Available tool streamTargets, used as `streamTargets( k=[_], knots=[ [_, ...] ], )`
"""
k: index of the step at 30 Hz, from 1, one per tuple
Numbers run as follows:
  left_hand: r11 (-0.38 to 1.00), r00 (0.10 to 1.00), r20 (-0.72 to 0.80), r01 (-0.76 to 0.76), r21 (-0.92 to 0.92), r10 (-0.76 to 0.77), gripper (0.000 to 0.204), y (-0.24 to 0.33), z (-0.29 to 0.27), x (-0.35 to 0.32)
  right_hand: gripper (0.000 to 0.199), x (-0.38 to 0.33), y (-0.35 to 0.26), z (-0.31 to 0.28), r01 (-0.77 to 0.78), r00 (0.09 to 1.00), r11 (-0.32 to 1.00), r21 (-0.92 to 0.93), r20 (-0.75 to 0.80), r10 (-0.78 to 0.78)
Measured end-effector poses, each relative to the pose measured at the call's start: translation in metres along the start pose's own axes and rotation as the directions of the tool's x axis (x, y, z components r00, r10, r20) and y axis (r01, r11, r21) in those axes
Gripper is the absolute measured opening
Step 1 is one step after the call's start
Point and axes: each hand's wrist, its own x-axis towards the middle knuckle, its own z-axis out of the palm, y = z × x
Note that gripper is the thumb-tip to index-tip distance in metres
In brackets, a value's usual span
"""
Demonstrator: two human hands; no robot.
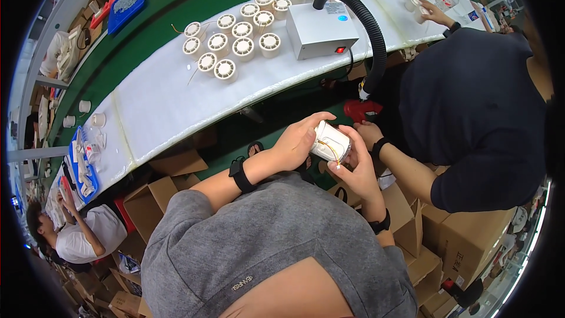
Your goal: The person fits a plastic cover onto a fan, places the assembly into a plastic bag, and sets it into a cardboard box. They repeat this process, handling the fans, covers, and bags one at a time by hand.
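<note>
In front of my chest, beyond the table's near edge, I hold a white plastic housing in both hands. It has rounded sides, and thin yellowish-brown wires lie across the face turned to me. My left hand grips its left side, with the thumb on the edge. My right hand closes round the lower right, its thumb near the small white end of the wires. The underside is hidden by my fingers. On the table stand several white round units with slotted, fan-like tops, some trailing thin wires.
A grey metal box with a lit red switch stands on the white table; its black corrugated hose bends down past the edge. At right, a co-worker in a dark shirt reaches in close. Cardboard boxes crowd the floor.
</note>
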Motion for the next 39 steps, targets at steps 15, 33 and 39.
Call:
streamTargets(
  k=[15,33,39],
  knots=[
    [0.948,0.989,0.022,0.149,-0.283,-0.149,0.039,-0.01,0.013,-0.002,0.033,0.01,-0.024,0.008,0.42,0.795,0.471,-0.776,0.064,-0.603],
    [0.926,0.975,-0.036,0.196,-0.322,-0.219,0.047,0.006,0.014,-0.003,0.063,-0.003,-0.009,0.004,0.25,0.93,0.751,-0.612,-0.064,-0.361],
    [0.99,0.998,-0.058,-0.005,-0.139,-0.003,0.064,0.007,0.011,-0.004,0.058,-0.006,-0.005,0.006,0.235,0.945,0.862,-0.449,-0.102,-0.31]
  ],
)
